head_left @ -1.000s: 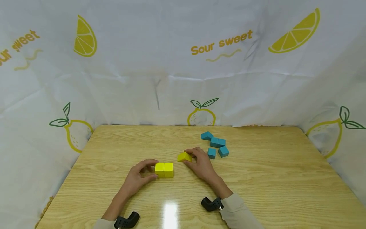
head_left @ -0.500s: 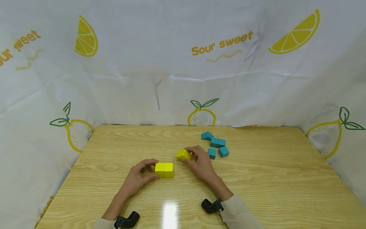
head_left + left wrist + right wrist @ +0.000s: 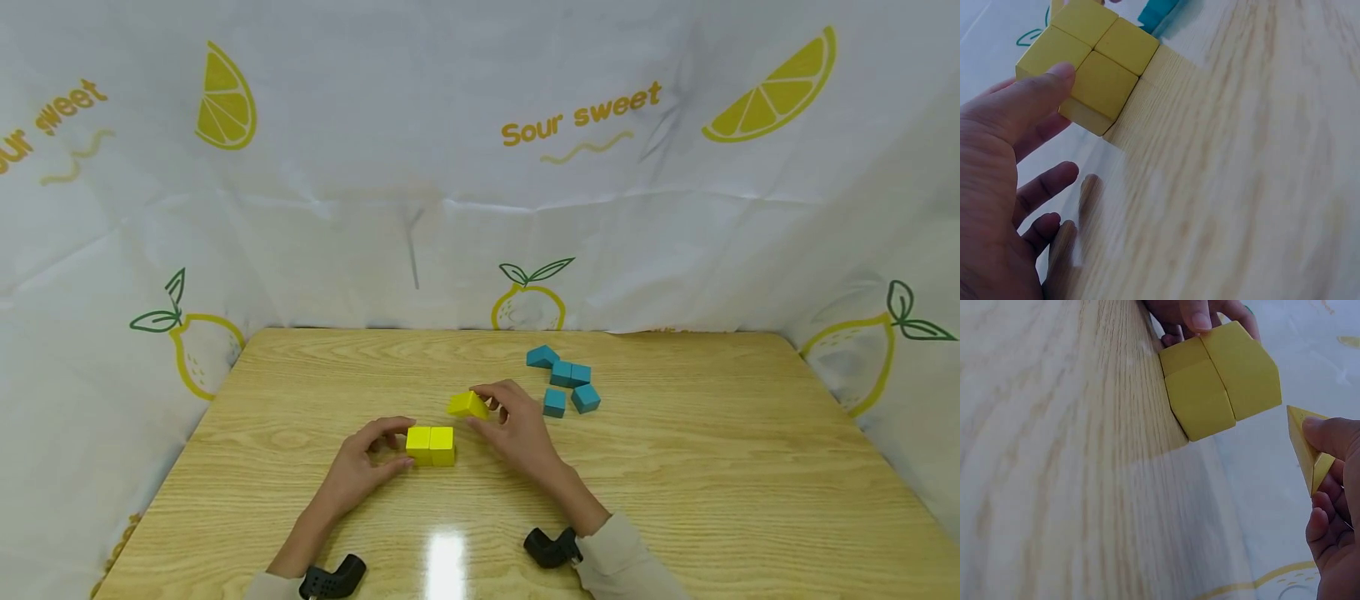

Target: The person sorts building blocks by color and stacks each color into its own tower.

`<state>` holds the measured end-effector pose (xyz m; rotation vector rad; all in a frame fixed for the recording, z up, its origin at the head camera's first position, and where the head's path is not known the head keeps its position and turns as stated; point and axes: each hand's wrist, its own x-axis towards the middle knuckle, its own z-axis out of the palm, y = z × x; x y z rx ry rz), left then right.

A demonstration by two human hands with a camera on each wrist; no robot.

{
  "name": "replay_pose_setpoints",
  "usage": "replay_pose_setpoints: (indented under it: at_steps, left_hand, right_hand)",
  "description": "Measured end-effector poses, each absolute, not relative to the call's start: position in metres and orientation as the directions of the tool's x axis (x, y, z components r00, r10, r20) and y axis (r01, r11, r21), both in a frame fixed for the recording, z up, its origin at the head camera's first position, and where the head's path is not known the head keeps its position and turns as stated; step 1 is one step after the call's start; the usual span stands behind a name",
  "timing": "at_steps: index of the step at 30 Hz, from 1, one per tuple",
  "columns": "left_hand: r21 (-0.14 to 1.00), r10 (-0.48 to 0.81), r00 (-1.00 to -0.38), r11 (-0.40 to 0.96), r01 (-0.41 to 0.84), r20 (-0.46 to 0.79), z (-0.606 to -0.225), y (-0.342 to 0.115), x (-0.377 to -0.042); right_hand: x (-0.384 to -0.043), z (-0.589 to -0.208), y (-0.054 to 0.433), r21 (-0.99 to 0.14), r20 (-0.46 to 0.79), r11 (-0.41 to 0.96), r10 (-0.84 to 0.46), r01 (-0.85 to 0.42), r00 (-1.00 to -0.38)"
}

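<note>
Yellow wedge (image 3: 1302, 449) pinched between right fingers (image 3: 1319, 524), yellow blocks (image 3: 1107, 80) held by parted left fingers (image 3: 1052, 182), "Sour sweet" lettering (image 3: 603, 108) on cloth (image 3: 360, 125) beyond both.

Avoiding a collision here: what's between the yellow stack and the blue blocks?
In the head view, the right hand, holding a yellow triangular block, is between them.

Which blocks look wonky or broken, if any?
Nothing looks broken. The blue blocks look a bit messy, lying loosely at different angles, while the yellow blocks in the left hand line up neatly. The yellow wedge tilts, but the right hand is holding it.
</note>
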<state>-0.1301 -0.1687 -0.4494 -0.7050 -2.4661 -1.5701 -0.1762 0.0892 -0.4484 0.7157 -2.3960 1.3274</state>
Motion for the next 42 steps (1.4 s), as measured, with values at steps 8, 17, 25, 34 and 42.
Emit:
replay_pose_setpoints:
  at_steps: [8, 17, 25, 34, 42]
  left_hand:
    - [0.807, 0.297, -0.887, 0.382, 0.451, 0.355, -0.455, -0.17, -0.132]
    - [0.8, 0.291, -0.883, 0.384, 0.461, 0.369, -0.486, -0.18, -0.144]
    - [0.813, 0.281, -0.889, 0.371, 0.448, 0.361, -0.487, -0.179, -0.143]
    - [0.808, 0.293, -0.887, 0.38, 0.45, 0.357, -0.486, -0.179, -0.144]
    - [0.809, 0.287, -0.891, 0.386, 0.443, 0.351, -0.473, -0.173, -0.139]
  right_hand:
    - [-0.169, -0.439, 0.078, -0.68, 0.509, 0.41, -0.332, -0.608, -0.794]
    - [-0.161, -0.438, 0.066, -0.662, 0.52, 0.382, -0.386, -0.645, -0.762]
    - [-0.157, -0.437, 0.056, -0.665, 0.516, 0.359, -0.413, -0.655, -0.75]
    - [-0.156, -0.438, 0.053, -0.644, 0.51, 0.367, -0.448, -0.671, -0.734]
    - [-0.155, -0.439, 0.053, -0.625, 0.497, 0.405, -0.454, -0.668, -0.74]
